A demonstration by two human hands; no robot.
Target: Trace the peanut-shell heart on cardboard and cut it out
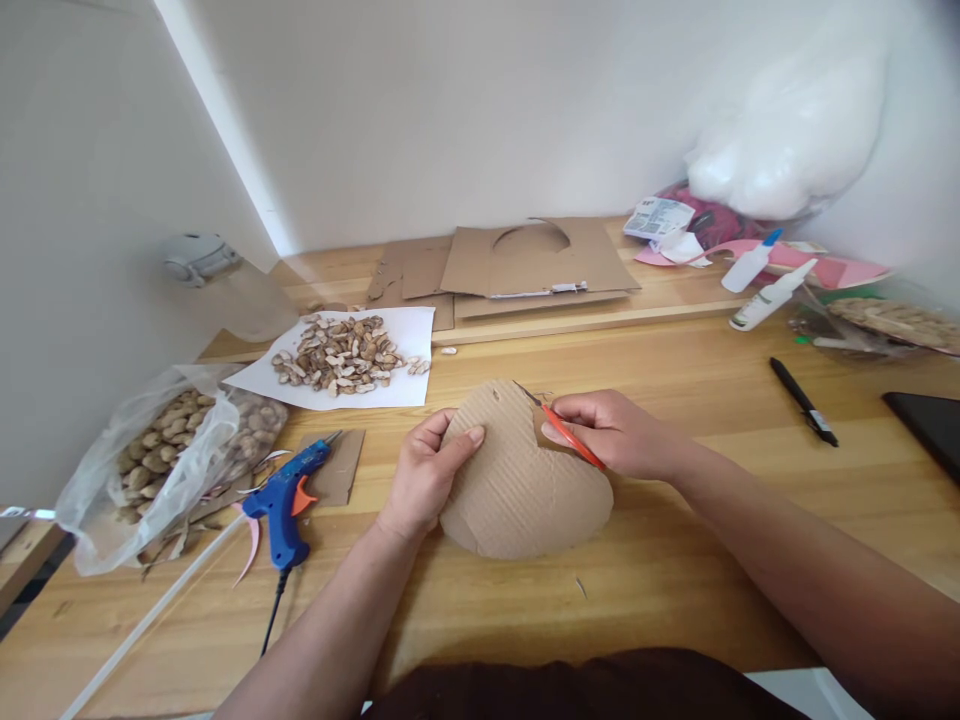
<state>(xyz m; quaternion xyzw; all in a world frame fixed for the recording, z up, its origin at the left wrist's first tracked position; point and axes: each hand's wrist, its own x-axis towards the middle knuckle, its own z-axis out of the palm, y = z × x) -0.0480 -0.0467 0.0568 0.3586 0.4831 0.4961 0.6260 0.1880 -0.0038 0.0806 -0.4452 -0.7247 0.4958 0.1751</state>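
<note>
My left hand [429, 465] grips the left edge of a piece of corrugated cardboard [525, 490], thumb on top. The piece has a rounded lower outline, a notch at its upper right and a small hole near the top. In my right hand [611, 430] is a pair of scissors [571, 436] with orange-red handles. Their blades point up and left and meet the cardboard's upper right edge. How far the blades are spread I cannot make out.
Left lie a blue glue gun [285, 500], a bag of peanuts [165, 450] and peanut shells [345, 355] on white paper. Cardboard sheets [532, 262] rest on the back ledge. Glue bottles [772, 295], a black pen [802, 400] and a dark flat object [930, 425] are right.
</note>
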